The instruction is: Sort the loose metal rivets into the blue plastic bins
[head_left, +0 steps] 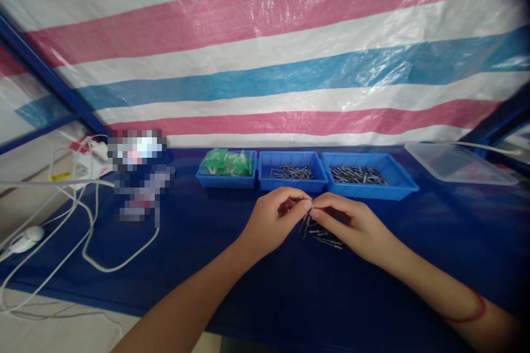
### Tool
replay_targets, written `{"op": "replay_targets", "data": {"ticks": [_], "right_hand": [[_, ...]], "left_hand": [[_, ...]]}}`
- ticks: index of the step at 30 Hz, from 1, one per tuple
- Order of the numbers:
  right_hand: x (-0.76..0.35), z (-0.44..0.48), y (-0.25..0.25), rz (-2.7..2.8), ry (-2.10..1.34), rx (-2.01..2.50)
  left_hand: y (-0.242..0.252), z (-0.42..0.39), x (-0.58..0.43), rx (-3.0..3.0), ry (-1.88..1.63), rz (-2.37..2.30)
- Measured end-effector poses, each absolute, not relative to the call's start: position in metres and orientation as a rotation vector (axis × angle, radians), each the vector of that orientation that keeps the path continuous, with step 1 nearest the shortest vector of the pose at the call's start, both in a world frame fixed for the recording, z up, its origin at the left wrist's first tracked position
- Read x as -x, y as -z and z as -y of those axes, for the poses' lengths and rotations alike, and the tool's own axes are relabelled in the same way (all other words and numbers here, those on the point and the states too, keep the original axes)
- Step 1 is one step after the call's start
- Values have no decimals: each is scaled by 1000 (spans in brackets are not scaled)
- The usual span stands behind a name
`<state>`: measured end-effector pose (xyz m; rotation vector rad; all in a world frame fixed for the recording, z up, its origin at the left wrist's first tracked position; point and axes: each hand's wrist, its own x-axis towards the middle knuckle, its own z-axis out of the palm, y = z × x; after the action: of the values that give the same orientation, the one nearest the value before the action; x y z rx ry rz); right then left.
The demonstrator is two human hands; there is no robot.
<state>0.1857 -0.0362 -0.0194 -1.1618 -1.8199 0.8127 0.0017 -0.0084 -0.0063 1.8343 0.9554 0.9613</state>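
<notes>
My left hand and my right hand meet fingertip to fingertip above the blue table, both closed in a pinch. What is between the fingertips is too small and too covered to make out. Something dark red shows inside the curl of my left fingers. Several loose thin metal pins, resembling blind rivets, lie on the table just below the fingertips. Behind the hands, a middle blue bin and a right blue bin hold many similar pins.
A left blue bin holds green-and-clear plastic bags. At the right back lies a clear plastic lid. White cables tangle over the left side, near blurred-out items. A striped sheet hangs behind the table.
</notes>
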Motion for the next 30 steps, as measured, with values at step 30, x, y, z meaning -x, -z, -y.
{"op": "replay_targets", "data": {"ticks": [30], "right_hand": [[-305, -10, 19, 1697, 513, 1907]], "left_hand": [[10, 6, 10, -2731, -433, -917]]}}
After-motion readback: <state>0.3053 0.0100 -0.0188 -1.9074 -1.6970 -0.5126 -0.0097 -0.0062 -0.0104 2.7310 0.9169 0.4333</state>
